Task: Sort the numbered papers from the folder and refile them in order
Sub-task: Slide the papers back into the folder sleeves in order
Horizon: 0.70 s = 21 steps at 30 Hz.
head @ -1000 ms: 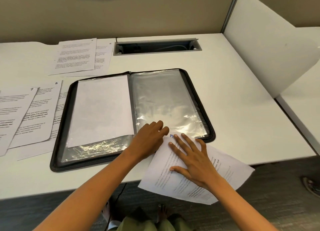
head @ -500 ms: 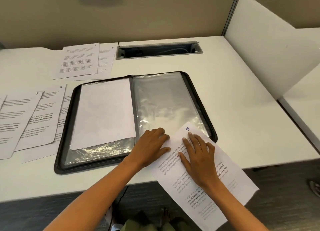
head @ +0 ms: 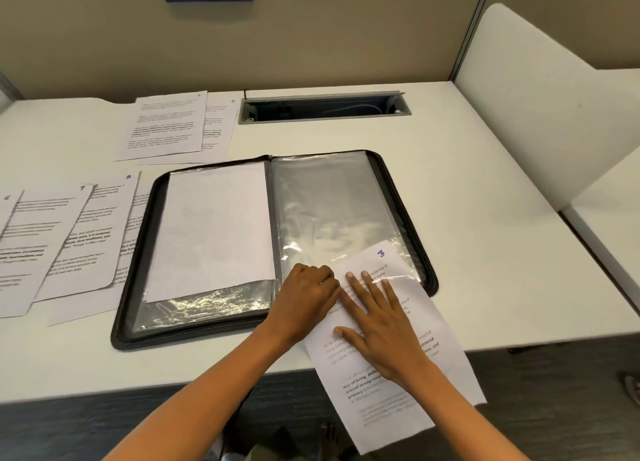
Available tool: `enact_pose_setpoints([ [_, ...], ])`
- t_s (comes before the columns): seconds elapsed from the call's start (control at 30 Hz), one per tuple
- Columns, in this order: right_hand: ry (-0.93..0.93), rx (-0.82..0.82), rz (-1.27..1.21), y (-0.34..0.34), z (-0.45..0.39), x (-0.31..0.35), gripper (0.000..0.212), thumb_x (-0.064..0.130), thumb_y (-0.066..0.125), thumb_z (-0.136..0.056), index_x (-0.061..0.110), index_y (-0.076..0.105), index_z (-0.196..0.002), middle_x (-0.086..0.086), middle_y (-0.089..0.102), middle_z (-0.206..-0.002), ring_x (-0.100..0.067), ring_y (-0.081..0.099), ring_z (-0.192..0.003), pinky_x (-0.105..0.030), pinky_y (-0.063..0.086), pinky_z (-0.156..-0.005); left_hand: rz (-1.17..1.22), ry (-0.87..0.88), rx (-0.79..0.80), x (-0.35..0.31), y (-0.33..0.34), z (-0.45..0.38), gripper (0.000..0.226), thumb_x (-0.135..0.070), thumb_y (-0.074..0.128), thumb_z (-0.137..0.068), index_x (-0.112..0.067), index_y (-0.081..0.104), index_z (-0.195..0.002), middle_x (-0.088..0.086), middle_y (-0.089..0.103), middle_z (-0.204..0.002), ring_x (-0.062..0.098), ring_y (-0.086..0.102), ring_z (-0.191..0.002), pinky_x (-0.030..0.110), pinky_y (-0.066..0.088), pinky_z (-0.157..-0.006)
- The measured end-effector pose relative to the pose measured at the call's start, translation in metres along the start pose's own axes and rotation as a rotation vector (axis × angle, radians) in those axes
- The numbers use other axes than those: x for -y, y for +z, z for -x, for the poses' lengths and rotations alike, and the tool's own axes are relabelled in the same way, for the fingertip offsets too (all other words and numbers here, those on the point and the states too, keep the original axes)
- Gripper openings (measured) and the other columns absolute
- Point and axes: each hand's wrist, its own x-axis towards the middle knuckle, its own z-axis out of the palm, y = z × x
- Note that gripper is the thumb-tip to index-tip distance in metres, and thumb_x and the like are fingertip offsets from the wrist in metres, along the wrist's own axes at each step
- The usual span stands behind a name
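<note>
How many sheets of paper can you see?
At least 8: one under the right hand, one in the folder, two at the back, about four at left. Overlaps may hide more.

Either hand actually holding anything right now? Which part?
The left hand pinches the near edge of the right-hand clear sleeve, seemingly holding it open. The right hand lies flat on the middle of the sheet marked 3, pressing, not gripping.

The far-left sheet (head: pixel 14 253) is cut off by the frame edge; its printed text is unreadably blurred.
</note>
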Motion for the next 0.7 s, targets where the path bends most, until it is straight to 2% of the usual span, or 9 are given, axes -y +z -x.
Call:
enact_pose_setpoints([
  [0.13, 0.132, 0.006, -0.024, -0.003, -0.016, 0.011, 0.069, 0.064, 0.016, -0.096, 0.022, 0.027, -0.149, -0.006, 0.026, -0.156, -0.024, 0.015, -0.144, -0.047, 0.014, -0.11, -0.004, 0.001, -0.004, -0.002, -0.001, 0.001, 0.033, -0.024, 0.041, -0.091, -0.012, 0.07, -0.082, 0.001, 0.063, -0.076, 0.019, 0.057, -0.063, 0.03, 0.046, -0.063],
  [0.27, 0.196, 0.039, -0.065, -0.005, -0.037, 0.016, 0.068, 0.057, 0.007, -0.099, 0.018, 0.036, -0.146, -0.01, 0.033, -0.152, -0.03, 0.026, -0.142, -0.047, 0.013, -0.11, 0.014, -0.01, 0.003, -0.003, -0.003, 0.001, 0.032, -0.024, 0.041, -0.091, -0.013, 0.07, -0.081, -0.001, 0.064, -0.077, 0.017, 0.058, -0.065, 0.029, 0.046, -0.065],
  [0.33, 0.184, 0.033, -0.073, -0.007, -0.044, 0.014, 0.072, 0.057, -0.001, -0.098, 0.017, 0.032, -0.148, -0.011, 0.027, -0.154, -0.031, 0.025, -0.142, -0.045, 0.007, -0.112, 0.021, -0.023, 0.007, -0.001, -0.003, 0.001, 0.033, -0.025, 0.041, -0.092, -0.014, 0.069, -0.079, -0.001, 0.063, -0.076, 0.017, 0.059, -0.066, 0.03, 0.046, -0.065],
  [0.4, 0.158, -0.005, -0.129, -0.007, -0.041, 0.01, 0.08, 0.063, -0.011, -0.09, 0.02, 0.017, -0.151, -0.005, 0.007, -0.158, -0.026, 0.007, -0.147, -0.038, -0.005, -0.115, 0.027, -0.044, 0.002, 0.001, -0.003, 0.0, 0.032, -0.026, 0.041, -0.092, -0.014, 0.068, -0.079, -0.001, 0.063, -0.077, 0.017, 0.059, -0.066, 0.031, 0.046, -0.065],
  [0.43, 0.154, -0.01, -0.176, -0.007, -0.035, 0.01, 0.081, 0.065, -0.01, -0.089, 0.021, 0.015, -0.152, -0.003, 0.004, -0.158, -0.023, 0.001, -0.147, -0.036, -0.007, -0.116, 0.031, -0.052, 0.0, 0.002, -0.004, -0.001, 0.032, -0.026, 0.041, -0.092, -0.014, 0.068, -0.079, -0.001, 0.064, -0.078, 0.017, 0.059, -0.067, 0.031, 0.046, -0.065],
  [0.47, 0.149, -0.046, -0.204, -0.009, -0.028, 0.011, 0.075, 0.063, -0.002, -0.092, 0.021, 0.017, -0.151, -0.003, 0.01, -0.158, -0.021, 0.003, -0.147, -0.035, -0.004, -0.117, 0.036, -0.058, -0.003, 0.004, -0.005, -0.001, 0.032, -0.027, 0.042, -0.092, -0.014, 0.068, -0.08, -0.001, 0.064, -0.079, 0.017, 0.059, -0.067, 0.031, 0.047, -0.065],
  [0.53, 0.129, -0.076, -0.195, -0.011, -0.008, 0.013, 0.059, 0.054, 0.015, -0.099, 0.023, 0.022, -0.149, -0.004, 0.027, -0.155, -0.02, 0.015, -0.144, -0.036, 0.008, -0.115, 0.061, -0.061, -0.008, 0.005, -0.006, -0.001, 0.031, -0.027, 0.042, -0.092, -0.013, 0.068, -0.082, 0.0, 0.064, -0.081, 0.017, 0.059, -0.068, 0.032, 0.048, -0.065],
  [0.57, 0.108, -0.075, -0.164, -0.008, 0.0, 0.014, 0.056, 0.051, 0.019, -0.1, 0.025, 0.022, -0.15, -0.005, 0.029, -0.154, -0.021, 0.017, -0.144, -0.038, 0.011, -0.115, 0.07, -0.06, -0.01, 0.005, -0.006, -0.001, 0.031, -0.027, 0.042, -0.092, -0.012, 0.068, -0.082, 0.001, 0.064, -0.082, 0.018, 0.06, -0.069, 0.032, 0.048, -0.065],
  [0.7, 0.085, -0.043, -0.049, 0.002, -0.001, 0.009, 0.059, 0.051, 0.021, -0.1, 0.025, 0.018, -0.152, -0.004, 0.016, -0.159, -0.023, 0.008, -0.146, -0.045, 0.01, -0.114, 0.062, -0.031, -0.022, 0.003, -0.003, -0.001, 0.032, -0.027, 0.042, -0.09, -0.011, 0.069, -0.082, 0.002, 0.065, -0.084, 0.018, 0.06, -0.07, 0.03, 0.048, -0.065],
])
